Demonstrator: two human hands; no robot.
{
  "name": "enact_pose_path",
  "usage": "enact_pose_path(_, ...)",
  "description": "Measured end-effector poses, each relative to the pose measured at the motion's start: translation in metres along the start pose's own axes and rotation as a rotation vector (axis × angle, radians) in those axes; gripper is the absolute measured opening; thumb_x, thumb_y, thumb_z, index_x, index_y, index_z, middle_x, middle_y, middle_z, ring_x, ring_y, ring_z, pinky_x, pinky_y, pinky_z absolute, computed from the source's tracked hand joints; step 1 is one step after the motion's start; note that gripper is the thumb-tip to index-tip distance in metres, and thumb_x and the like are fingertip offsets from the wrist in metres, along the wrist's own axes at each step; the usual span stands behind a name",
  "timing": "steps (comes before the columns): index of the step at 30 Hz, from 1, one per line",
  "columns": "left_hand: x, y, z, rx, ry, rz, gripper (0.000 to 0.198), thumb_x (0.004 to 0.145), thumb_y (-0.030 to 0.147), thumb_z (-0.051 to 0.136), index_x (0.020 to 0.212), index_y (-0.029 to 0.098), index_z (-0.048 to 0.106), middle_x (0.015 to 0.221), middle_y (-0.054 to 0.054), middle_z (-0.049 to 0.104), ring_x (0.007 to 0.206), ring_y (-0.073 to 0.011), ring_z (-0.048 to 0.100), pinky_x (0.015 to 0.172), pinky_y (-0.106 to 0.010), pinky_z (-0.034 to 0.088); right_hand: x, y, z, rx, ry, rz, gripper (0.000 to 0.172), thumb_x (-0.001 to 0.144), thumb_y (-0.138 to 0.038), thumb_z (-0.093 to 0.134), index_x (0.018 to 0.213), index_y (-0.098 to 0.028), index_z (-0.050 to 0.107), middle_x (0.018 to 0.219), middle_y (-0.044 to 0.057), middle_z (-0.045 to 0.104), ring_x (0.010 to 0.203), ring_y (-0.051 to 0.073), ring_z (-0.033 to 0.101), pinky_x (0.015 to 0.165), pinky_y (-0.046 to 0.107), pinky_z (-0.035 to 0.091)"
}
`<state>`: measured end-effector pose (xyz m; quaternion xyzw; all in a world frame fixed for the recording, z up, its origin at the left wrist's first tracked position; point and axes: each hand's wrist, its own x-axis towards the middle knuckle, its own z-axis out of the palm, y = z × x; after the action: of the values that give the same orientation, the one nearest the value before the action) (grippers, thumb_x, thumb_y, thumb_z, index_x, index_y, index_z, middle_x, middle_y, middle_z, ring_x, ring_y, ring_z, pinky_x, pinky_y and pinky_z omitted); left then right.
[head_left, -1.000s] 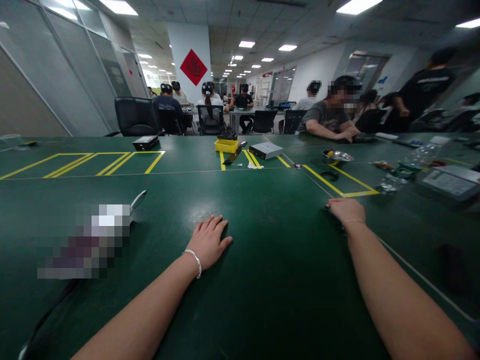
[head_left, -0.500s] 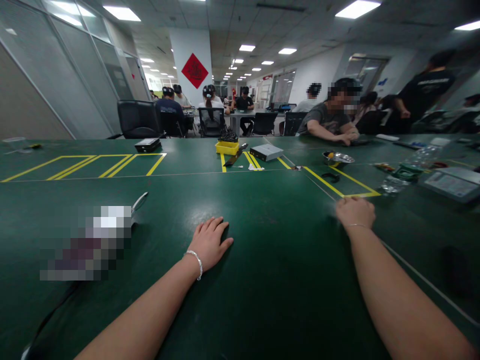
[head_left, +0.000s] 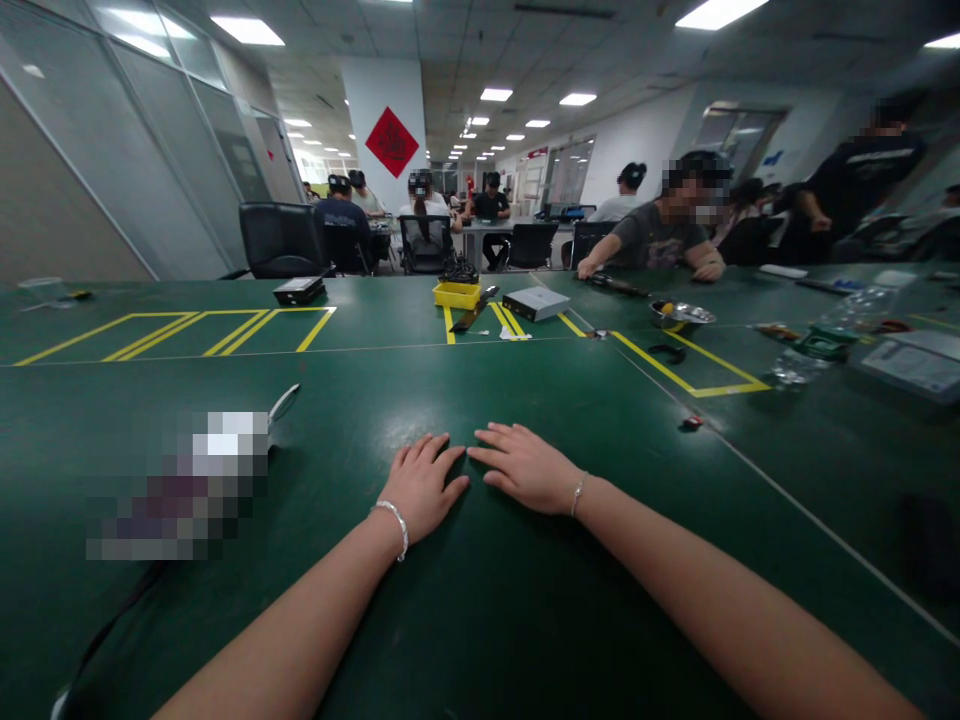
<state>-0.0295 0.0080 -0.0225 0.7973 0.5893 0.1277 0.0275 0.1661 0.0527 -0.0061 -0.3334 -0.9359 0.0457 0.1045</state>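
My left hand [head_left: 424, 486] lies palm down on the green table [head_left: 360, 400], its fingers spread and nothing in it. Just right of it, my right hand [head_left: 529, 466] rests on the tabletop too, fingers apart and holding nothing. The fingertips of both hands almost meet. A small red and dark object [head_left: 691, 424], too small to name, lies to the right by a seam in the table. Farther left of my left hand is a pixelated item [head_left: 195, 480] with a cord and a black strap.
Beyond are a yellow tray [head_left: 457, 295] with black cables, a grey box [head_left: 536, 302], a black box [head_left: 299, 290] and yellow tape outlines. At right stand a metal bowl [head_left: 681, 315], a plastic bottle [head_left: 832, 335] and a clear-lidded container [head_left: 915, 365]. A person [head_left: 660, 235] sits across the table.
My right hand has moved left, from the taped outline to beside my left hand. The small red object now shows where that hand was. The person opposite has spread their arms.
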Motion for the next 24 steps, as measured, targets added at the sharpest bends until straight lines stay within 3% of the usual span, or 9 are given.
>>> enact_pose_path(4,0.000,0.000,-0.002,-0.011,-0.009,0.000,0.042,0.081,0.044,0.037,0.119,0.028,0.044,0.131,-0.006,0.040,0.123,-0.0268,0.029,0.097,-0.047,0.024,-0.026,0.069,-0.032,-0.181,0.126,0.447,0.040,0.081,-0.024,0.040,0.119,-0.017,0.049,0.120,0.011,0.050,0.111,0.021,0.041,0.096,0.034,0.027)
enact_pose_path(7,0.000,0.000,-0.001,-0.012,-0.002,0.005,0.042,0.082,0.044,0.036,0.119,0.028,0.043,0.131,-0.006,0.040,0.122,-0.0269,0.029,0.097,-0.047,0.024,-0.065,0.128,-0.048,-0.285,0.196,0.771,0.042,0.077,-0.009,0.035,0.115,-0.003,0.051,0.116,0.025,0.046,0.109,0.030,0.040,0.090,0.045,0.029)
enact_pose_path(9,0.000,0.000,-0.001,-0.010,0.005,0.007,0.042,0.082,0.044,0.036,0.119,0.028,0.043,0.131,-0.006,0.040,0.122,-0.0267,0.030,0.097,-0.047,0.024,-0.092,0.158,-0.051,-0.330,0.178,1.023,0.044,0.075,-0.009,0.037,0.117,-0.008,0.051,0.121,0.022,0.042,0.110,0.032,0.040,0.087,0.044,0.033)
enact_pose_path(11,0.000,0.001,-0.001,-0.006,0.009,0.004,0.041,0.082,0.043,0.037,0.119,0.027,0.044,0.130,-0.006,0.040,0.122,-0.0265,0.030,0.097,-0.046,0.024,-0.111,0.180,-0.050,-0.300,0.106,1.183,0.046,0.073,-0.010,0.041,0.117,-0.016,0.052,0.122,0.018,0.043,0.107,0.030,0.044,0.084,0.040,0.037)
enact_pose_path(15,0.000,0.002,-0.003,-0.006,0.001,-0.007,0.041,0.081,0.042,0.039,0.118,0.027,0.045,0.130,-0.006,0.040,0.122,-0.0265,0.031,0.097,-0.046,0.025,-0.123,0.195,-0.048,-0.205,0.025,1.261,0.041,0.071,-0.009,0.043,0.108,-0.015,0.059,0.109,0.017,0.054,0.097,0.027,0.052,0.078,0.036,0.041)
enact_pose_path(24,0.000,0.002,-0.004,-0.014,-0.009,-0.005,0.042,0.081,0.044,0.037,0.119,0.027,0.044,0.131,-0.006,0.040,0.122,-0.0270,0.030,0.097,-0.047,0.024,-0.120,0.183,-0.055,-0.185,0.199,1.387,0.033,0.081,-0.027,0.036,0.099,-0.012,0.060,0.096,0.018,0.059,0.088,0.028,0.055,0.070,0.037,0.042)
